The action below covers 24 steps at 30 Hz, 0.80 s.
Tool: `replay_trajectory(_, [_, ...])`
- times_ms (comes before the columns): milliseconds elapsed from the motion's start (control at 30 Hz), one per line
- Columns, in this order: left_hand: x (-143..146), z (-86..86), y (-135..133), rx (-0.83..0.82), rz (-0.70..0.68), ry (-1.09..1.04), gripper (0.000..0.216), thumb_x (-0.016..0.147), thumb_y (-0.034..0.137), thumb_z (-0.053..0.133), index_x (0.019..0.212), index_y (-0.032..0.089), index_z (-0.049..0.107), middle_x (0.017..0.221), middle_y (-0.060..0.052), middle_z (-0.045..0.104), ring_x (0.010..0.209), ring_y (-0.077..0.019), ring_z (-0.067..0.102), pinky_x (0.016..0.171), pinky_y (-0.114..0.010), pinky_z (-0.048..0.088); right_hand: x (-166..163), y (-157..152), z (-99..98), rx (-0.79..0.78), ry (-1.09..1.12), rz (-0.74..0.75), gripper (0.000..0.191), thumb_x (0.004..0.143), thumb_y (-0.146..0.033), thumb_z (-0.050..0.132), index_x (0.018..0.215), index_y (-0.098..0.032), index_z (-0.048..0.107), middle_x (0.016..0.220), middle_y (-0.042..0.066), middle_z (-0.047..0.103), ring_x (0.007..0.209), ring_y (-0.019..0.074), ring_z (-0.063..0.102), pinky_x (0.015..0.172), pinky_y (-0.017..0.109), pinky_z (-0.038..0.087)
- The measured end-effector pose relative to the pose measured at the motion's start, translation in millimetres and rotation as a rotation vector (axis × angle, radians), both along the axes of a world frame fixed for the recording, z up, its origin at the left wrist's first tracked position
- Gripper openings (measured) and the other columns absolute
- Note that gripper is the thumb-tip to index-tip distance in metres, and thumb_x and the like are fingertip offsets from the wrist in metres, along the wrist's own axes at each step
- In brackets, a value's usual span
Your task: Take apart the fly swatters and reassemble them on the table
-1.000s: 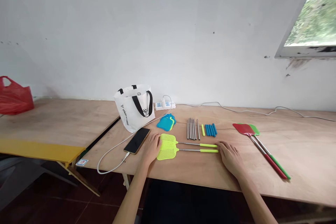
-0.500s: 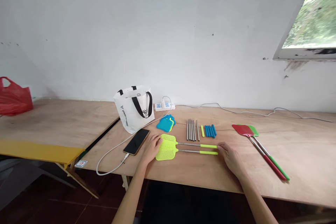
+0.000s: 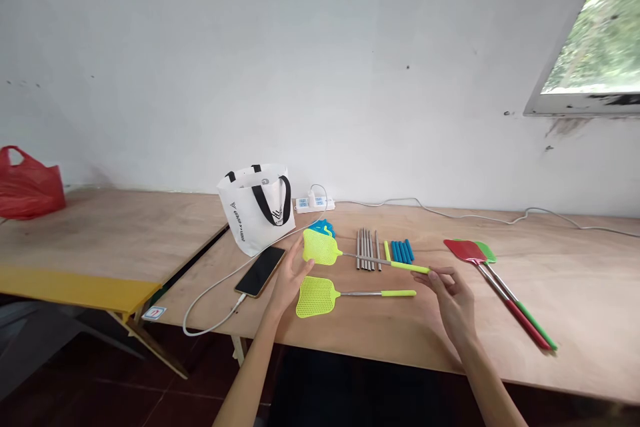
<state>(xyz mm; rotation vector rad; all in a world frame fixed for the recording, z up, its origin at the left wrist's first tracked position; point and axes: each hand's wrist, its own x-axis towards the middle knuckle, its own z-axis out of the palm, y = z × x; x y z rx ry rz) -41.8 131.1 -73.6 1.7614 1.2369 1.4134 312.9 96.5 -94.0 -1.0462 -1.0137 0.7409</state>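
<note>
Fingertips of my right hand are pinched together on the tip of the upper swatter, at its yellow-green grip. Left hand has fingers loosely spread at the lower edge of the mesh head; can't tell if they clamp or just prop. It sits clear of the table, shaft crossing over the steel rods, blue sleeves just behind. Twin swatter lies flat below, phone just left of my left hand. My read: one of the pair is singled out, held at both ends. Any move from here needs both ends level and the shaft off the rods.
</note>
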Motion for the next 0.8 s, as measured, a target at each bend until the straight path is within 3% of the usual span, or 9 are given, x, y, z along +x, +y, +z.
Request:
replay_trajectory(133, [11.4, 3.9, -2.0, 0.053, 0.176, -0.174, 0.076, 0.093, 0.047, 0.064, 0.155, 0.034, 0.022, 0.164, -0.011, 0.031, 0.151, -0.0272, 0.034, 0.117, -0.041, 0.043, -8.6, 1.3, 4.8, 0.019, 0.215, 0.056, 0.038, 0.077, -0.049, 0.084, 0.090, -0.022, 0.062, 0.090, 0.004, 0.078, 0.093, 0.0292, 0.077, 0.094, 0.048, 0.061])
replay_trajectory(233, [24.1, 5.4, -3.3, -0.008, 0.323, -0.461, 0.066, 0.091, 0.052, 0.064, 0.144, 0.027, 0.035, 0.151, -0.015, 0.046, 0.137, -0.0264, 0.052, 0.106, -0.039, 0.052, -15.1, 1.5, 7.1, 0.013, 0.330, 0.104, 0.039, 0.072, -0.047, 0.088, 0.086, -0.022, 0.061, 0.092, 0.003, 0.077, 0.096, 0.0301, 0.076, 0.093, 0.048, 0.062])
replay_trajectory(267, [28.8, 7.2, -4.8, -0.061, 0.291, -0.538, 0.062, 0.090, 0.054, 0.065, 0.139, 0.024, 0.042, 0.142, -0.015, 0.054, 0.128, -0.0256, 0.059, 0.101, -0.038, 0.056, -18.1, 0.8, 7.6, 0.006, 0.354, 0.121, 0.039, 0.071, -0.047, 0.088, 0.084, -0.023, 0.061, 0.092, 0.003, 0.077, 0.097, 0.0305, 0.076, 0.092, 0.047, 0.063])
replay_trajectory(333, [38.6, 13.1, -10.3, -0.187, 0.101, -0.601, 0.058, 0.088, 0.057, 0.066, 0.130, 0.019, 0.052, 0.125, -0.015, 0.065, 0.107, -0.0231, 0.069, 0.088, -0.036, 0.060, -25.3, -2.2, 8.3, -0.015, 0.365, 0.179, 0.038, 0.072, -0.047, 0.088, 0.083, -0.023, 0.060, 0.091, 0.003, 0.077, 0.097, 0.0308, 0.076, 0.090, 0.048, 0.063])
replay_trajectory(433, [52.5, 23.7, -22.1, -0.268, -0.184, -0.580, 0.056, 0.087, 0.056, 0.069, 0.125, 0.017, 0.063, 0.117, -0.014, 0.071, 0.085, -0.0193, 0.073, 0.075, -0.032, 0.061, -36.7, -9.8, 10.3, -0.077, 0.301, 0.324, 0.033, 0.078, -0.046, 0.083, 0.086, -0.024, 0.060, 0.089, 0.004, 0.075, 0.098, 0.0302, 0.075, 0.088, 0.048, 0.063])
replay_trajectory(600, [67.7, 33.3, -38.1, -0.204, -0.156, -0.710, 0.049, 0.089, 0.056, 0.066, 0.111, 0.013, 0.071, 0.107, -0.015, 0.076, 0.081, -0.0215, 0.075, 0.063, -0.028, 0.061, -44.1, -22.6, 20.6, -0.157, 0.077, 0.488, 0.029, 0.087, -0.049, 0.073, 0.091, -0.024, 0.060, 0.085, 0.002, 0.072, 0.087, 0.0242, 0.074, 0.080, 0.039, 0.061])
replay_trajectory(800, [88.9, 33.0, -55.4, -0.310, -0.261, -0.658, 0.047, 0.089, 0.060, 0.064, 0.097, 0.014, 0.073, 0.098, -0.014, 0.078, 0.085, -0.0257, 0.075, 0.064, -0.032, 0.062, -57.0, -44.8, 40.1, -0.033, -0.677, 0.334, 0.032, 0.096, -0.055, 0.057, 0.103, -0.027, 0.070, 0.094, 0.004, 0.074, 0.086, 0.0215, 0.069, 0.068, 0.027, 0.053])
